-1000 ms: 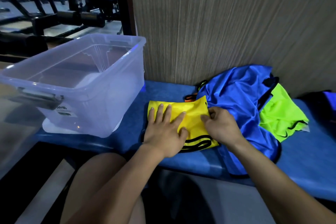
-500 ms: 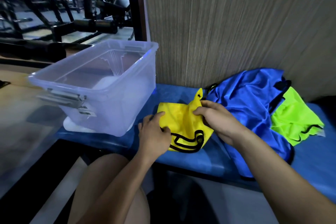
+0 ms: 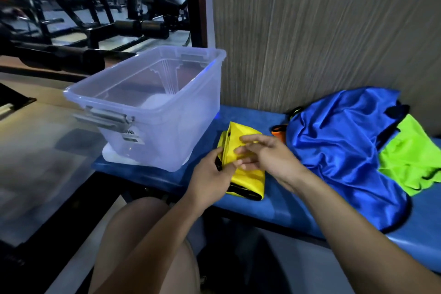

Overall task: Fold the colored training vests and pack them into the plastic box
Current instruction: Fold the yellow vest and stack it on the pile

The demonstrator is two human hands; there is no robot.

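A yellow training vest [image 3: 248, 178] with black trim lies folded into a narrow strip on the blue bench [image 3: 269, 207], just right of the clear plastic box [image 3: 167, 112]. My left hand [image 3: 210, 179] grips the vest's left edge, thumb on top. Over the vest's middle my right hand [image 3: 267, 157] hovers or rests with fingers spread and fairly straight; they are blurred. A crumpled blue vest [image 3: 338, 145] and a lime green vest [image 3: 405, 160] lie further right on the bench. Nothing coloured shows inside the box.
An orange item [image 3: 278, 132] peeks out from under the blue vest's left edge. A wood-grain wall [image 3: 310, 31] backs the bench. Black gym machines [image 3: 107, 19] stand behind the box. My bare knee [image 3: 148, 234] is below the bench's front edge.
The yellow vest was lifted at one corner by my right hand and folded over leftwards into a narrower strip. My right hand let go of the corner; my left hand shifted from pressing flat to gripping the edge.
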